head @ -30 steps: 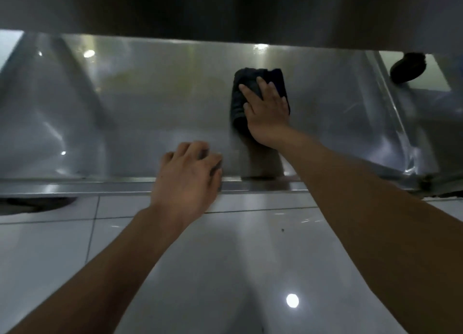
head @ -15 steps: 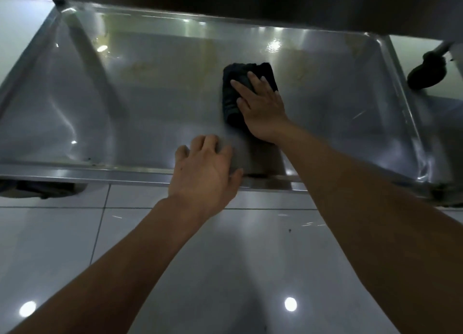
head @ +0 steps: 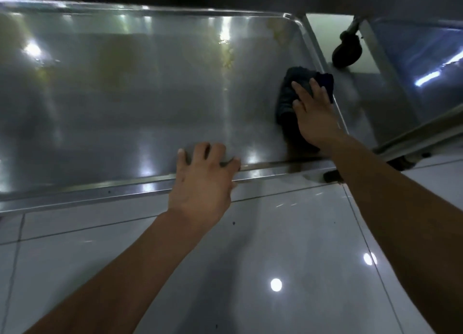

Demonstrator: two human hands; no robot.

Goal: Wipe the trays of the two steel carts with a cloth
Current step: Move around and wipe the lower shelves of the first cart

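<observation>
Two hands work at one steel tray [head: 125, 103]. The right hand [head: 314, 115] lies flat on a dark cloth [head: 288, 100], fingers [head: 302, 89] straight and spread, pressing it down against the tray floor at the right end, just beside the right wall. The cloth is bunched, with its long axis running roughly away from the person, and most of it shows past and to the left of the fingertips. The left hand [head: 200, 180] is nearer the person; its fingers are curled over the tray's near rim [head: 100, 189], gripping it, which I judge steadies the cart. From the cloth, nearly all of the tray floor stretches away to the left, so the next stroke likely calls for a sweep leftward or along the right wall; yellowish smears [head: 226, 55] lie toward the far side, left of the cloth and well apart from it. The steel is glossy and throws back many light spots, so it should let the cloth glide easily. Beyond the right rim a black caster [head: 347, 53] and part of a second steel cart [head: 411, 65] show. Below lies a shiny white tiled floor [head: 275, 246] with dark grout lines.
</observation>
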